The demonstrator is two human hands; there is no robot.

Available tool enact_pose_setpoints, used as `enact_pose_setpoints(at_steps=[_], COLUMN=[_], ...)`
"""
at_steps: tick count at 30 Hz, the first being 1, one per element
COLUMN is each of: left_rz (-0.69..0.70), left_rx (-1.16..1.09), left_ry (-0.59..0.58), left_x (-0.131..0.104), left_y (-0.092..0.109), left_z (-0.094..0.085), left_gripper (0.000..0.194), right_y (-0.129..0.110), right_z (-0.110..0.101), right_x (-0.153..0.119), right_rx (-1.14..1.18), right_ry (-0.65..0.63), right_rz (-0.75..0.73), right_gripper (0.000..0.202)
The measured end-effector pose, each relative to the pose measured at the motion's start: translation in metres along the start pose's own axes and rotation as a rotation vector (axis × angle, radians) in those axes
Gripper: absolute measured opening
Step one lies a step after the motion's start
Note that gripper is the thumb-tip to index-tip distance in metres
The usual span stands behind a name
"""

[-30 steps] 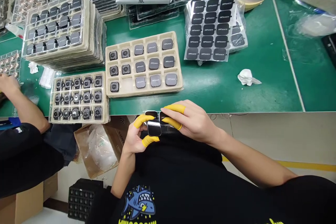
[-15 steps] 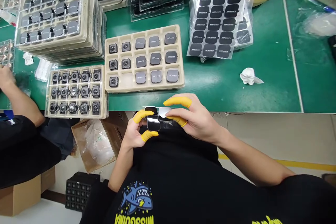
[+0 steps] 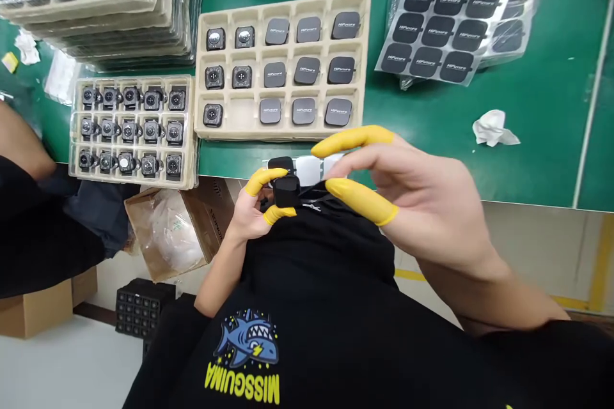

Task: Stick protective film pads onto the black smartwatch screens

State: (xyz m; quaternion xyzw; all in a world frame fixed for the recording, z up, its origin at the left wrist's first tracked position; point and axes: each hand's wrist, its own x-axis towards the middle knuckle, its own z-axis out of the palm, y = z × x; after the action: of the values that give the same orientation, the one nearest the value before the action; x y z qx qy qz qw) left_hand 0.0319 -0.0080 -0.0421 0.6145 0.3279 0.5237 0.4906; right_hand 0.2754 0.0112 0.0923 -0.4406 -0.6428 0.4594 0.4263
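My left hand, with yellow finger cots on thumb and finger, grips a black square smartwatch case, its dark glossy face upward. Just behind the case lies a label strip with one black label and pale blank squares; the left fingers are around its near end. Close to the camera, my right hand has its fingers drawn together in a pinch. Between its tips and the watch case stretches a thin dark film, seen almost edge-on. Where the right fingertips meet the film is partly hidden.
A beige tray holds watch cases and pieces labelled HiFuture. Another tray of watch cases stands left of it, below stacked trays. Label sheets and crumpled tissue lie right. A co-worker's arm is at left.
My right hand has come nearer the camera and moved right, away from the watch case. A dark film now shows between them. The view has shifted closer to the table.
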Motion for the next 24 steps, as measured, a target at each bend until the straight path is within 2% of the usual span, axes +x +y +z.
enact_pose_setpoints(at_steps=[6, 11, 16, 24], left_rz=[-0.037, 0.05, 0.021, 0.017], left_rx=[-0.011, 0.016, 0.04, 0.022], left_ry=[-0.02, -0.013, -0.01, -0.014], left_x=[-0.005, -0.006, -0.008, -0.007], left_y=[-0.001, -0.002, -0.003, -0.002], left_z=[0.001, -0.001, 0.0, 0.0], left_gripper=[0.076, 0.076, 0.08, 0.075], right_y=[0.005, 0.007, 0.008, 0.008], right_z=[0.013, 0.017, 0.02, 0.022], right_x=[0.014, 0.016, 0.018, 0.018], right_rx=[-0.066, -0.124, -0.119, -0.132], right_ry=[-0.17, -0.223, -0.24, -0.244], right_rz=[0.017, 0.02, 0.029, 0.058], right_gripper=[0.006, 0.009, 0.011, 0.012])
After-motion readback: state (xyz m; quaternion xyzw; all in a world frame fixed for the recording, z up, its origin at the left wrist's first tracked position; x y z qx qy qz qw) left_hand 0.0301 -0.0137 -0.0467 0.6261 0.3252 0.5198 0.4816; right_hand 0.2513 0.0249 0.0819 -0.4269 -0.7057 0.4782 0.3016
